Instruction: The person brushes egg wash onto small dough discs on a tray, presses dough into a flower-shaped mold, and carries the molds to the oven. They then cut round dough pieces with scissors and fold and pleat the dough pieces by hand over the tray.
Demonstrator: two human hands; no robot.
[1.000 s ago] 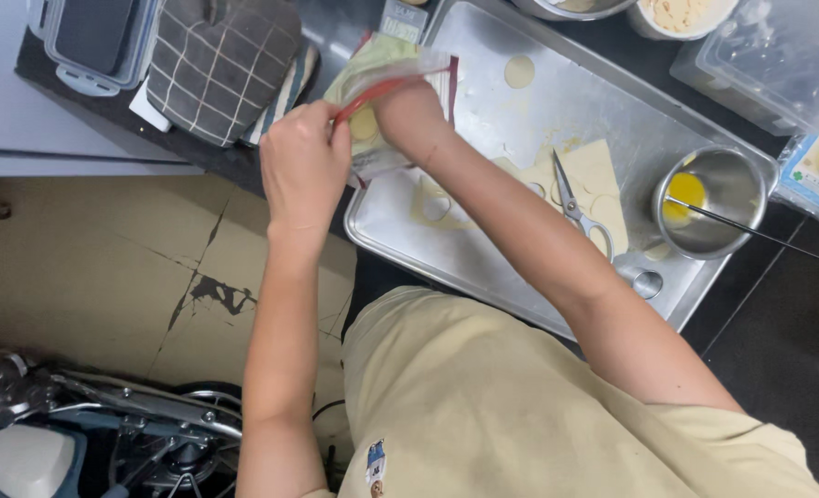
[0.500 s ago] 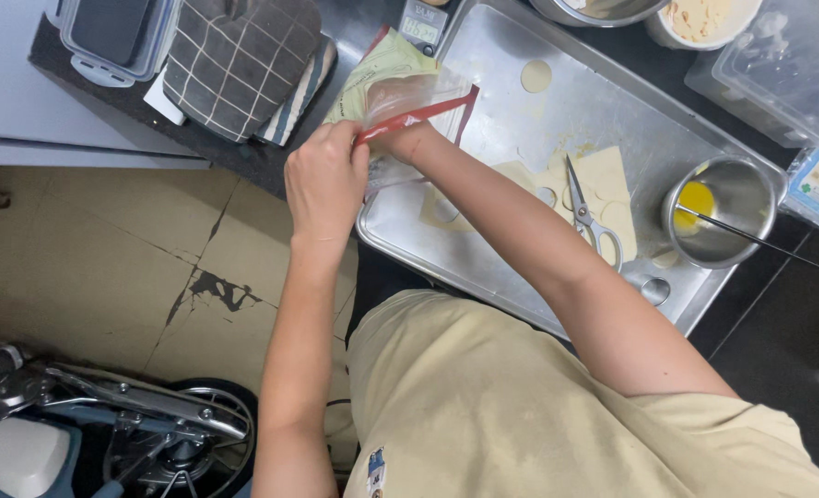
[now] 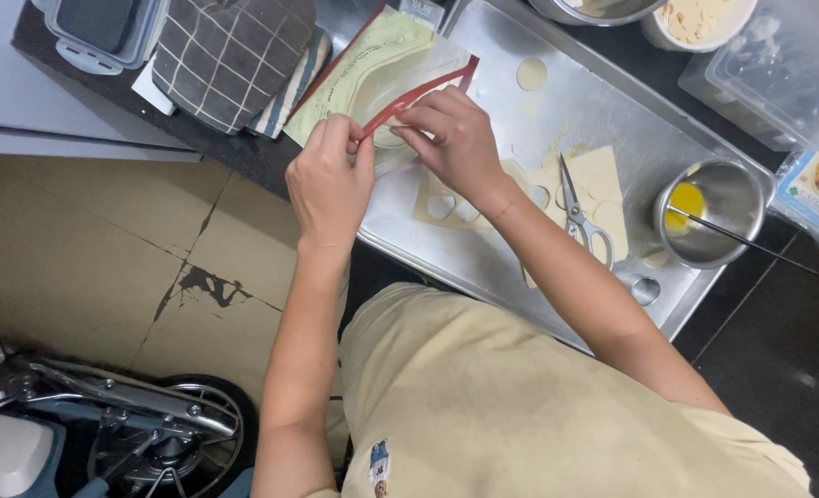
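Both hands meet over the near-left corner of the metal tray point(image 3: 483, 267) on the dark worktop point(image 3: 243, 152). The left hand point(image 3: 328, 180) and the right hand point(image 3: 453, 138) each pinch the red-edged mouth of a clear plastic bag point(image 3: 386, 69), grip pressed together on its rim. On the tray lie cut dough sheets point(image 3: 603, 180), scissors point(image 3: 577, 207) and a small steel bowl point(image 3: 712, 214) holding yellow liquid.
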